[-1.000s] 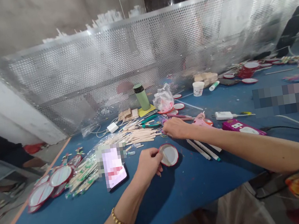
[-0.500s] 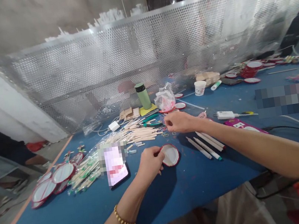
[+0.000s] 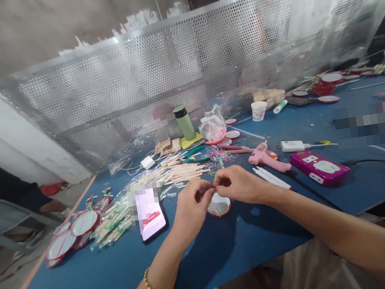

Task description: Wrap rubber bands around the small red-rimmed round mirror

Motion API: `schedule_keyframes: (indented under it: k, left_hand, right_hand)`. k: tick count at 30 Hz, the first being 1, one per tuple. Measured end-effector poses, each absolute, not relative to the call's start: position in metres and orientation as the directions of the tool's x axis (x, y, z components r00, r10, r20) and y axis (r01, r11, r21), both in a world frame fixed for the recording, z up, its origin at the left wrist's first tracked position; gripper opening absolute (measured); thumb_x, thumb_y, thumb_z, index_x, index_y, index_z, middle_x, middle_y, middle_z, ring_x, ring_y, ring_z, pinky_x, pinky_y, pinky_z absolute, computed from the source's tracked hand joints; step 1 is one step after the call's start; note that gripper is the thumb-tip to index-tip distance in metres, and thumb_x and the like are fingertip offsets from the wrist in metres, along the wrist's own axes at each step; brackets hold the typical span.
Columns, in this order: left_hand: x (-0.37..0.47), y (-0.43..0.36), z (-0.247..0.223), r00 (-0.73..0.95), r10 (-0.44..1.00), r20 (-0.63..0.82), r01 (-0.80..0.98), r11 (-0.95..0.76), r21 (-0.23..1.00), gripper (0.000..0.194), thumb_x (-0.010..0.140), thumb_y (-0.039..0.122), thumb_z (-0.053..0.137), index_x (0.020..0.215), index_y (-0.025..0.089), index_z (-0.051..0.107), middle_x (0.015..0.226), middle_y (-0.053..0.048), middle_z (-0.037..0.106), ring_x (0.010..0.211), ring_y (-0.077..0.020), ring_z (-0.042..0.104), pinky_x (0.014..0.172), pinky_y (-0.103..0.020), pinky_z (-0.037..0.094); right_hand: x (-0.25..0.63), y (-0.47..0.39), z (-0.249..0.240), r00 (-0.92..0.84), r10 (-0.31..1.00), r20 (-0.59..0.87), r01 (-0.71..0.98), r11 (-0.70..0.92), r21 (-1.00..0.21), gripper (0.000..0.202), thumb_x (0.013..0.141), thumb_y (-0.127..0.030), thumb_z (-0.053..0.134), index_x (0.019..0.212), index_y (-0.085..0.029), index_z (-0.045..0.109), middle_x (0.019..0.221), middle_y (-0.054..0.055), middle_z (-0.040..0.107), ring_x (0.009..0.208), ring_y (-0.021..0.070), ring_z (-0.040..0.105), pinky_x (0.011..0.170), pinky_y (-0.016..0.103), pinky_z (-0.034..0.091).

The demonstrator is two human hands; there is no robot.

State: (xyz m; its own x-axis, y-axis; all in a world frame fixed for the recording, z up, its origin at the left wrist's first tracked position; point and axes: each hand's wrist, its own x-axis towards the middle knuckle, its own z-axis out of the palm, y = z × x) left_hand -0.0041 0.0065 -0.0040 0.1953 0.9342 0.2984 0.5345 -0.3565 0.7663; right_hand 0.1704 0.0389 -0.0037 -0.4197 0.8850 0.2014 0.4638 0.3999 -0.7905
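A small white disc with a red rim [image 3: 219, 206], like a little drum, is under my fingertips near the table's front. My left hand [image 3: 194, 203] pinches at its far-left edge. Thumb and fingers of my right hand [image 3: 237, 185] are pinched together at the far edge, touching the left fingertips; what they grip is too small to make out. A thin yellowish line crosses the disc's near rim. Beyond the hands lies a pile of coloured rubber bands [image 3: 223, 155]. To the right are a pink glue gun [image 3: 267, 158] and white marker pens [image 3: 272, 178].
A phone [image 3: 152, 220] lies left of my hands, beside bundled sticks [image 3: 112, 224] and red-rimmed discs [image 3: 61, 245]. Pliers [image 3: 194, 156], wooden sticks [image 3: 187, 172], a green bottle [image 3: 185, 125] and a paper cup [image 3: 259, 111] stand or lie behind. A purple power strip [image 3: 319, 168] trails a cable rightward.
My right hand has come back from the rubber-band pile to the disc, meeting my left hand. The left fingers have shifted to the disc's far edge. The glue gun is now uncovered.
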Motion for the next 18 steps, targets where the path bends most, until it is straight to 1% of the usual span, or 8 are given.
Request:
schedule_keyframes:
  k: [2,4,6,8,11,14,16,18]
  left_hand:
    - [-0.003,0.006,-0.003,0.153,0.944,0.293,0.537,-0.328,0.777,0.013,0.083,0.026,0.06,0.074,0.018,0.065,0.069,-0.001,0.063,0.064,-0.015,0.053,0.06,-0.025,0.038]
    - [-0.002,0.006,-0.002,0.127,0.953,0.277,0.532,-0.301,0.791,0.013,0.083,0.026,0.058,0.073,0.019,0.064,0.068,-0.001,0.064,0.063,-0.0151,0.053,0.06,-0.025,0.038]
    - [-0.002,0.006,-0.002,0.116,0.957,0.267,0.538,-0.286,0.793,0.013,0.083,0.026,0.058,0.073,0.019,0.063,0.069,-0.001,0.065,0.064,-0.0154,0.053,0.061,-0.026,0.038]
    - [-0.002,0.006,-0.003,0.118,0.96,0.254,0.562,-0.275,0.78,0.014,0.082,0.027,0.058,0.071,0.019,0.061,0.068,-0.001,0.064,0.064,-0.0155,0.053,0.06,-0.026,0.037]
    - [-0.001,0.007,-0.006,0.167,0.97,0.174,0.568,-0.239,0.787,0.018,0.083,0.03,0.056,0.068,0.019,0.057,0.062,0.001,0.059,0.06,-0.0147,0.05,0.057,-0.026,0.034]
    - [-0.002,0.008,-0.008,0.188,0.974,0.125,0.55,-0.21,0.808,0.018,0.081,0.03,0.054,0.066,0.02,0.054,0.058,0.002,0.053,0.057,-0.0142,0.047,0.055,-0.026,0.032]
    - [-0.003,0.008,-0.007,0.155,0.975,0.159,0.546,-0.219,0.808,0.014,0.078,0.027,0.052,0.065,0.02,0.054,0.059,0.002,0.053,0.059,-0.0145,0.047,0.056,-0.026,0.032]
    - [-0.004,0.007,-0.003,0.101,0.97,0.221,0.531,-0.24,0.812,0.012,0.076,0.025,0.05,0.066,0.02,0.055,0.062,0.001,0.055,0.061,-0.0148,0.049,0.058,-0.026,0.035]
  right_hand:
    - [0.168,0.037,-0.007,-0.413,0.886,0.21,0.435,0.395,-0.809,0.006,0.069,-0.02,0.056,0.065,-0.017,0.059,0.057,-0.003,0.057,0.055,0.0098,0.048,0.052,0.021,0.035]
    - [0.168,0.037,-0.01,-0.39,0.89,0.237,0.389,0.393,-0.833,0.006,0.068,-0.021,0.055,0.065,-0.018,0.058,0.058,-0.003,0.056,0.056,0.0099,0.047,0.052,0.021,0.035]
    - [0.169,0.037,-0.013,-0.363,0.897,0.253,0.305,0.371,-0.877,0.005,0.067,-0.022,0.054,0.065,-0.019,0.057,0.058,-0.004,0.055,0.056,0.01,0.048,0.052,0.021,0.036]
    - [0.17,0.036,-0.016,-0.352,0.905,0.239,0.187,0.318,-0.929,0.006,0.067,-0.023,0.054,0.067,-0.019,0.058,0.058,-0.004,0.055,0.055,0.0098,0.049,0.051,0.021,0.038]
    - [0.17,0.031,-0.017,-0.397,0.906,0.149,-0.016,0.155,-0.988,0.009,0.066,-0.026,0.058,0.071,-0.018,0.059,0.055,-0.005,0.055,0.05,0.0093,0.05,0.049,0.021,0.041]
    - [0.169,0.026,-0.016,-0.495,0.867,0.057,-0.194,-0.047,-0.98,0.015,0.068,-0.03,0.061,0.076,-0.018,0.06,0.046,-0.006,0.054,0.04,0.0092,0.047,0.042,0.021,0.041]
    - [0.169,0.023,-0.015,-0.574,0.819,0.006,-0.241,-0.162,-0.957,0.014,0.068,-0.029,0.061,0.075,-0.018,0.059,0.045,-0.007,0.055,0.034,0.0081,0.044,0.036,0.019,0.036]
    - [0.169,0.021,-0.013,-0.655,0.753,-0.066,-0.221,-0.274,-0.936,0.011,0.066,-0.024,0.061,0.073,-0.018,0.057,0.05,-0.006,0.059,0.031,0.0057,0.039,0.033,0.018,0.031]
